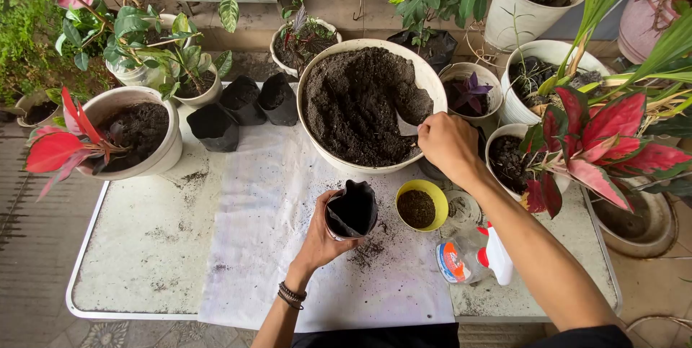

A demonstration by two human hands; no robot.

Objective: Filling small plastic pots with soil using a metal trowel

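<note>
Both hands are busy over the surface [144, 261]. Her or his left hand [321, 236] grasps a black grow bag [351, 211] near the front middle of the surface, holding it upright with its mouth open. The right hand [448, 145] is clenched around a small pale scoop [406, 128], whose blade is pushed into the dark soil of the big white basin [367, 106] at the back middle.

Just beside the bag stands a yellow cup [422, 204] with some soil in it, and a spray bottle [472, 258] lies near the front right corner. Three filled black bags [241, 106] stand at the back left, next to a white pot [137, 132] with a red-leaved plant.

Risks, as I judge them: the bag is soft and held by one hand only, so its mouth may fold shut and soil would fall on the white sheet [267, 197], where crumbs already lie. The forearm passes close over the yellow cup and the bottle; a low movement could knock them. An overfull scoop may also spill between basin and bag.
</note>
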